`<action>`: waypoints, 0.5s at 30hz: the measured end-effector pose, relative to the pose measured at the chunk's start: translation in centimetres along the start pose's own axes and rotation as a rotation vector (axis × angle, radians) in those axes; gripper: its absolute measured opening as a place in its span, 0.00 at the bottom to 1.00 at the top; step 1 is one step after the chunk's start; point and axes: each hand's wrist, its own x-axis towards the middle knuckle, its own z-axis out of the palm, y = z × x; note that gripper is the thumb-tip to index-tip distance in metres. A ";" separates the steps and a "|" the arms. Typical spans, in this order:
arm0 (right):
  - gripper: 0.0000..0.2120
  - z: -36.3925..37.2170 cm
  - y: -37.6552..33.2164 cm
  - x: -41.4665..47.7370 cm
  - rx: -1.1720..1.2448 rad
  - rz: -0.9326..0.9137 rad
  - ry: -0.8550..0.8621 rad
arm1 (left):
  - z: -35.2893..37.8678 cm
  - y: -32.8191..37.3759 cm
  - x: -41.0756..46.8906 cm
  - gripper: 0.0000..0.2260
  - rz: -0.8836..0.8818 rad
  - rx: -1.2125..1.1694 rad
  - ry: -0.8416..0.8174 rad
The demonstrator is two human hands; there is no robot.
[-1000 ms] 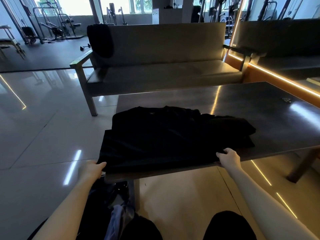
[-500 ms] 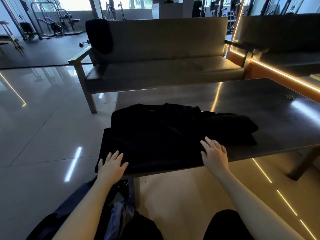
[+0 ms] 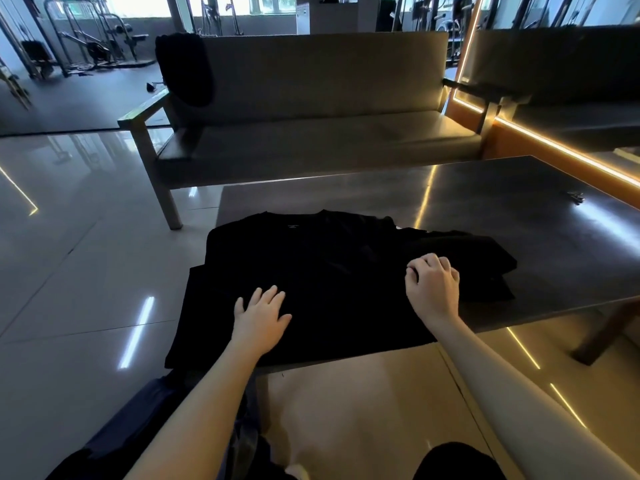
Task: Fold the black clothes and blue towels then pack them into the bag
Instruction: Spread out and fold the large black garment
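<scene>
A black shirt (image 3: 311,271) lies spread on the dark table (image 3: 502,209), collar away from me, its near hem hanging over the front edge. My left hand (image 3: 261,317) rests flat on the shirt's lower left part with fingers straight. My right hand (image 3: 433,285) sits on the shirt's right side with fingers curled, pinching the cloth. More black cloth (image 3: 485,258) lies bunched just right of that hand. A dark blue bag (image 3: 138,420) stands on the floor at lower left, partly hidden by my left arm.
A grey bench sofa (image 3: 311,133) stands behind the table, with another black garment (image 3: 183,67) draped over its left back corner. A small metal object (image 3: 575,196) lies at the table's far right. Glossy tiled floor (image 3: 69,271) spreads to the left.
Both hands let go of the shirt's near hem and moved up onto the cloth. The left lies flat; the right has curled its fingers on the right side.
</scene>
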 end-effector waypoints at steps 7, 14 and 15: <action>0.12 1.2 1.4 5.6 0.006 0.082 -0.072 | -0.2 6.7 5.2 0.25 0.201 -0.029 -0.105; 0.16 3.0 3.8 11.2 0.003 0.204 -0.152 | 0.5 11.3 11.1 0.25 0.319 -0.095 -0.147; 0.16 3.2 4.1 11.8 -0.008 0.215 -0.170 | 0.5 11.8 11.7 0.25 0.322 -0.109 -0.142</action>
